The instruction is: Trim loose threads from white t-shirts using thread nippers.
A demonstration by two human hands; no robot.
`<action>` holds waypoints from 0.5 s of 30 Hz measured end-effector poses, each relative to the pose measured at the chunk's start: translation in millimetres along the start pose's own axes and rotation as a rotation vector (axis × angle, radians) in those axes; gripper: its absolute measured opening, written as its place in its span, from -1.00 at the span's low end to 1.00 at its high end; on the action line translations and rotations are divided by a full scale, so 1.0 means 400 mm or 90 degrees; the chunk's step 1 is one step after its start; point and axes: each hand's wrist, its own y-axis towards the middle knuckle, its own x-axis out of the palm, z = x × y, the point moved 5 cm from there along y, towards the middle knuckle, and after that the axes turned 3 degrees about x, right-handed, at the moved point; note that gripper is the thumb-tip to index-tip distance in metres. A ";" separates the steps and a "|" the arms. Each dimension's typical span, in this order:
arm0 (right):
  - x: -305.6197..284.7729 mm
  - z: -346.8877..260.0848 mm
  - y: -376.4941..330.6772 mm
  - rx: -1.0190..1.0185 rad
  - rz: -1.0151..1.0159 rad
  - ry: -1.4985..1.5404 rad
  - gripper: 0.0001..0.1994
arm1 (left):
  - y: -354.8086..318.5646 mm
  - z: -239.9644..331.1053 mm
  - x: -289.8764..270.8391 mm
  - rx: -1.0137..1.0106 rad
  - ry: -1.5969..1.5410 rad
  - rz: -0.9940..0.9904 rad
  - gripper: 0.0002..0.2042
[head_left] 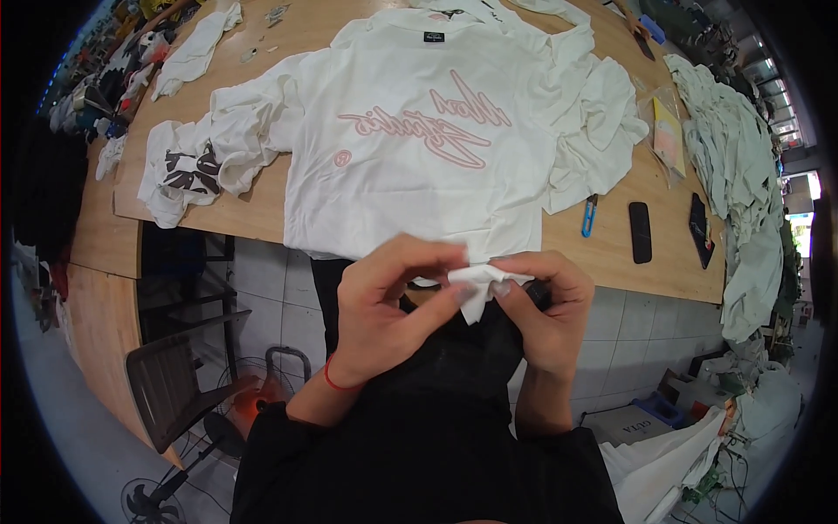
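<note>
The hem of the white T-shirt [410, 166] is pinched at the table [611, 249] edge, left hand [388, 301] and right hand [541, 306] both clamped on it. Bare table is seen right of the shirt, beside blue clippers [590, 215].

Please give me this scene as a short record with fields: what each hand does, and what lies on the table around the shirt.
left hand: left hand pinches the hem of the white shirt
right hand: right hand pinches the same hem, and a dark object shows between its fingers
shirt: spread flat on the wooden table, pink print facing up
right of shirt: blue clip, two dark flat objects
left of shirt: crumpled white garments
far right: pile of pale cloth
</note>
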 end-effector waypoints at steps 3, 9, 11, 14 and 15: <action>-0.002 0.006 0.000 -0.102 -0.028 -0.078 -0.78 | -0.006 -0.008 -0.011 0.060 0.141 -0.024 -0.79; -0.001 0.000 -0.019 0.052 -0.066 -0.024 -0.76 | -0.020 0.042 0.010 0.299 0.325 -0.161 -0.70; 0.001 0.010 -0.018 0.066 -0.063 -0.126 -0.76 | -0.022 0.036 0.011 0.320 0.322 -0.159 -0.71; 0.008 0.002 -0.016 -0.046 -0.059 -0.132 -0.78 | -0.021 0.033 -0.001 0.302 0.281 -0.111 -0.71; 0.012 -0.015 -0.018 -0.075 -0.045 -0.189 -0.79 | -0.020 0.030 -0.006 0.277 0.270 -0.096 -0.71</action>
